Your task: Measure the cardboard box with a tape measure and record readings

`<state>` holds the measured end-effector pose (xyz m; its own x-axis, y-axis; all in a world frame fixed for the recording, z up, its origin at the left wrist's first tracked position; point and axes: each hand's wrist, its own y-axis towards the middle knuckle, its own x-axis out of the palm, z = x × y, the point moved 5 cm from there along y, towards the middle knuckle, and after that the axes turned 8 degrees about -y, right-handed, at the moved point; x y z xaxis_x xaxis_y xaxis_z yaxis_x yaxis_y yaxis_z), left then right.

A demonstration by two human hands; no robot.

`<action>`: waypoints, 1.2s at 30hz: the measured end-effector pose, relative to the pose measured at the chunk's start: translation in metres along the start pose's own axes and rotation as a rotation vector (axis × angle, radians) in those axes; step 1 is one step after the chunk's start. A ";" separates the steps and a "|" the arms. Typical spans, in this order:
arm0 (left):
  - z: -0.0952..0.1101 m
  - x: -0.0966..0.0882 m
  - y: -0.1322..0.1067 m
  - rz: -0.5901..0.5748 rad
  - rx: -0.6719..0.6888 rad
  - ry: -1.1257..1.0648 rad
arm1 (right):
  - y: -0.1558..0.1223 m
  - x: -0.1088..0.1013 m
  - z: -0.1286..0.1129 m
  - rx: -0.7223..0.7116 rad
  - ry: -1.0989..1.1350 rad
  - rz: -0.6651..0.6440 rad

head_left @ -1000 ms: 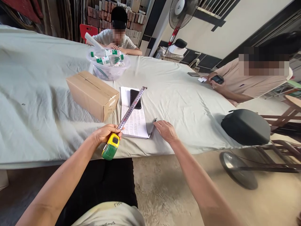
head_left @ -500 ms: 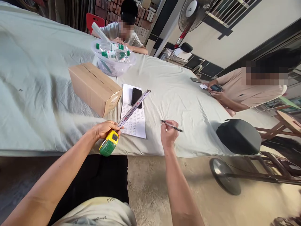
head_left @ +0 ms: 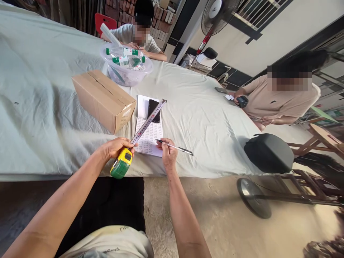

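My left hand (head_left: 117, 147) is closed on a yellow and green tape measure (head_left: 122, 165) at the table's near edge. Its blade is pulled out and slants up to the right, crossing over a notebook (head_left: 145, 134) and a black phone (head_left: 154, 110). Columns of handwritten figures cover the notebook's lower page; the phone lies on the upper part. In my right hand (head_left: 169, 154) is a pen (head_left: 178, 148), pinched between the fingers. The pen's tip points left over the page's right side; whether it touches the paper I cannot tell.
A cardboard box (head_left: 104, 100) stands left of the notebook. Behind it is a clear plastic basin (head_left: 126, 73) holding several bottles. One person sits at the far side, another at the right with a dark device (head_left: 242, 101). A black bag (head_left: 268, 153) lies at the right edge.
My right hand has moved left with the pen, from beside the notebook to over its page. The person at the right has lowered one hand from the dark device.
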<state>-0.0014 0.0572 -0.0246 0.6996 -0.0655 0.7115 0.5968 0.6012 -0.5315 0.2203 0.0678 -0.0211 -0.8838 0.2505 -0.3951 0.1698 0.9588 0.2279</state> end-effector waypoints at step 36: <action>0.001 0.002 -0.004 0.007 0.024 -0.031 | 0.003 0.003 -0.005 -0.045 -0.252 0.009</action>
<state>-0.0027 0.0551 -0.0206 0.6914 -0.0366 0.7216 0.5816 0.6208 -0.5258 0.2159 0.0712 -0.0171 -0.7449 0.2900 -0.6009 0.1527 0.9508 0.2695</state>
